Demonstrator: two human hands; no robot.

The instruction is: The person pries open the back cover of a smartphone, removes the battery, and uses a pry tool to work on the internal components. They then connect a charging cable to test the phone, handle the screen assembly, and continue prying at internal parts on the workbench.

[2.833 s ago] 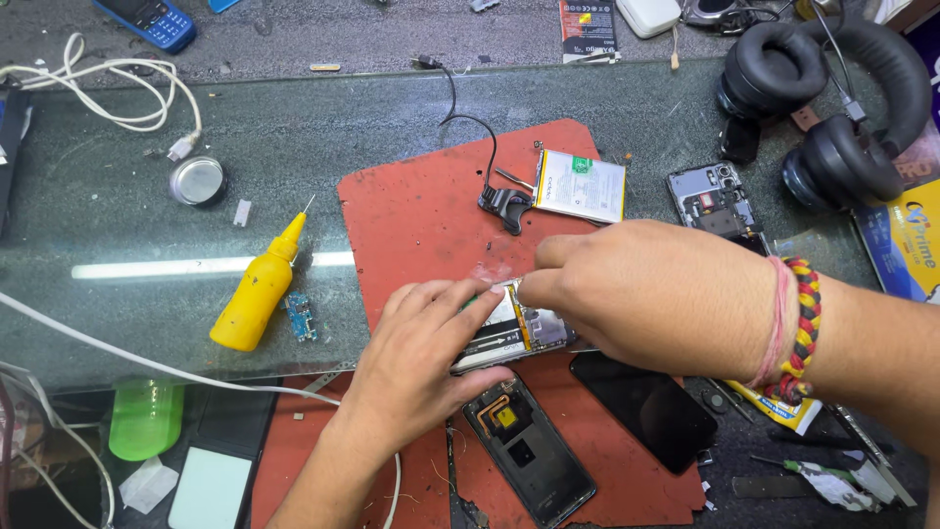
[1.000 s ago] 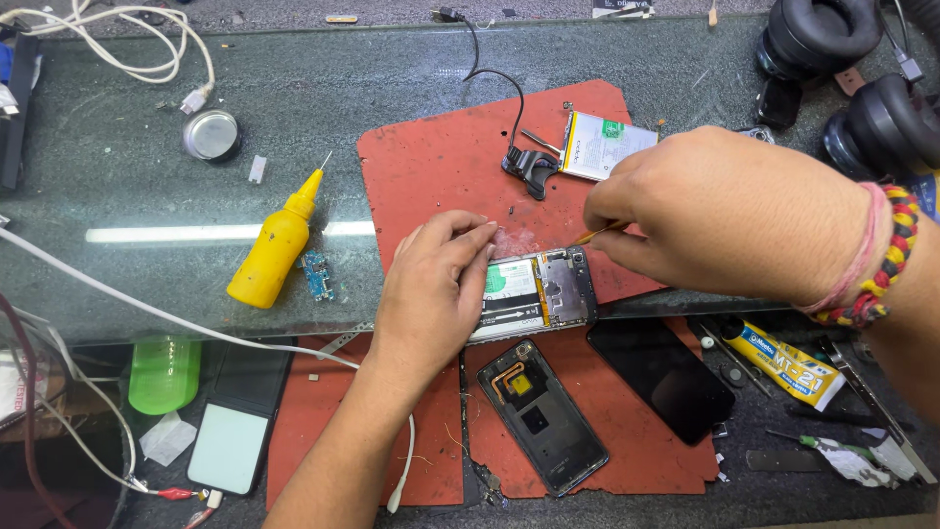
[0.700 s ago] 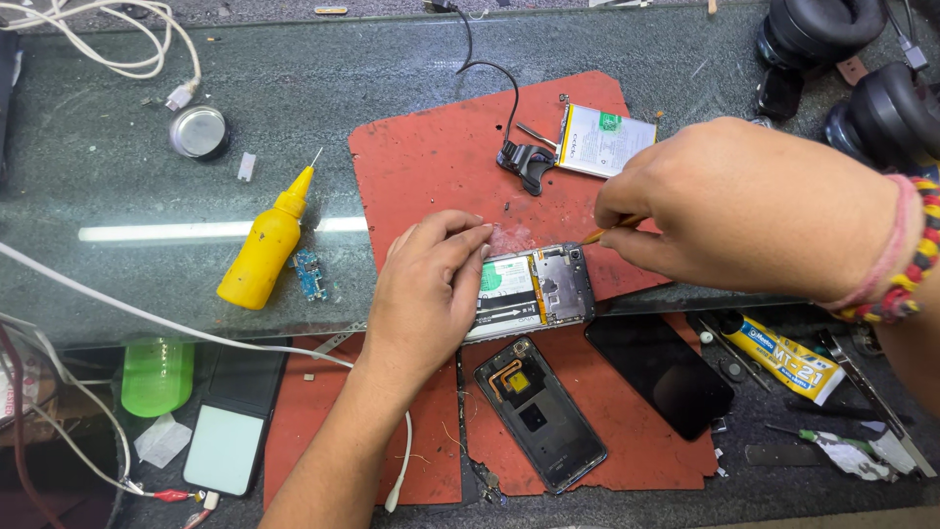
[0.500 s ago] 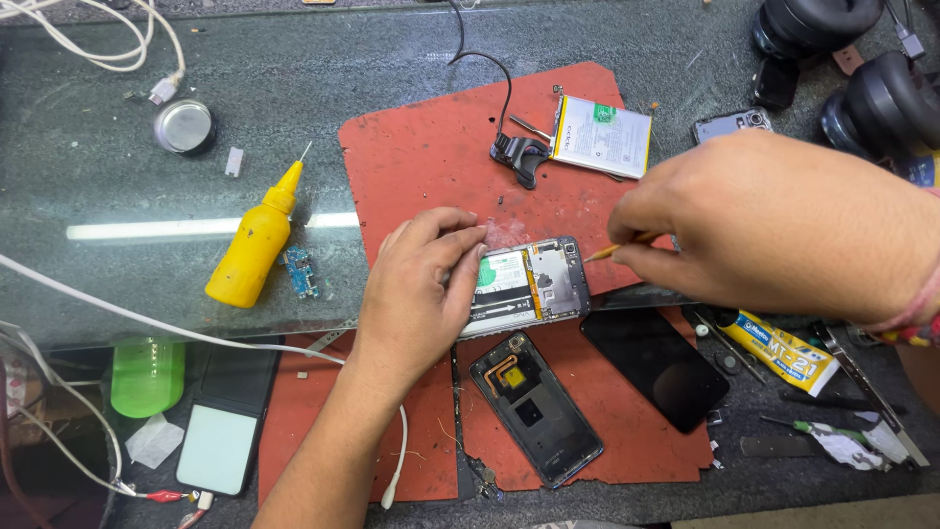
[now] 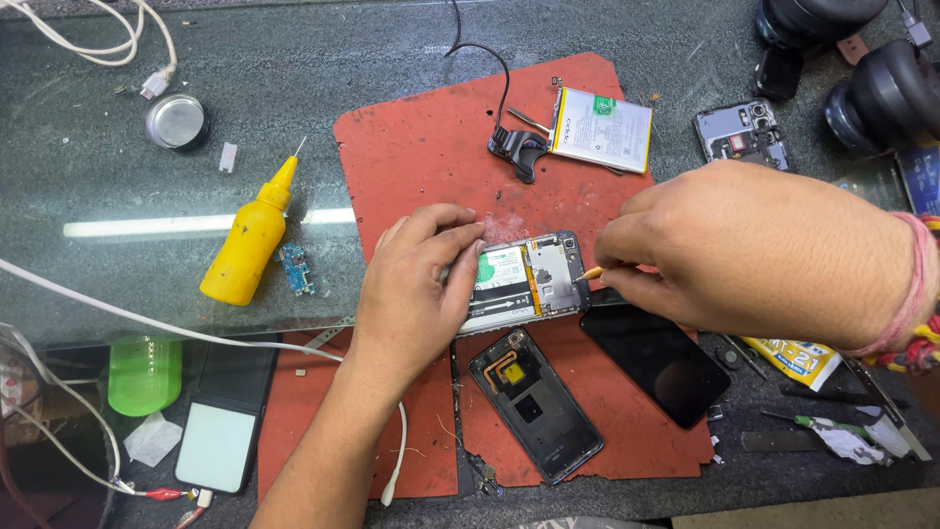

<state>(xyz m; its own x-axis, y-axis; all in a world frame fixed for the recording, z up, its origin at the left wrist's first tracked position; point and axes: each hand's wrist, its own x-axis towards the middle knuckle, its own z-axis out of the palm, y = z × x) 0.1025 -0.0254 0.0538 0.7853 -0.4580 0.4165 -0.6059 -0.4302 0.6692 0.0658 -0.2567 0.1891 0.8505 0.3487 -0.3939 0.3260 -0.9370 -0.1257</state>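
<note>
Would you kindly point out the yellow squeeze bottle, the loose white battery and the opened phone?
yellow squeeze bottle (image 5: 245, 245), head view, middle of its body.
loose white battery (image 5: 600, 128), head view, centre of its label face.
opened phone (image 5: 529, 282), head view, exposed inside.

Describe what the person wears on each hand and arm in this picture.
The left hand and its forearm are bare: no sleeve, glove, ring or band shows. The right hand is bare too, but its wrist carries a pink thread band and a red and yellow braided band.
</note>
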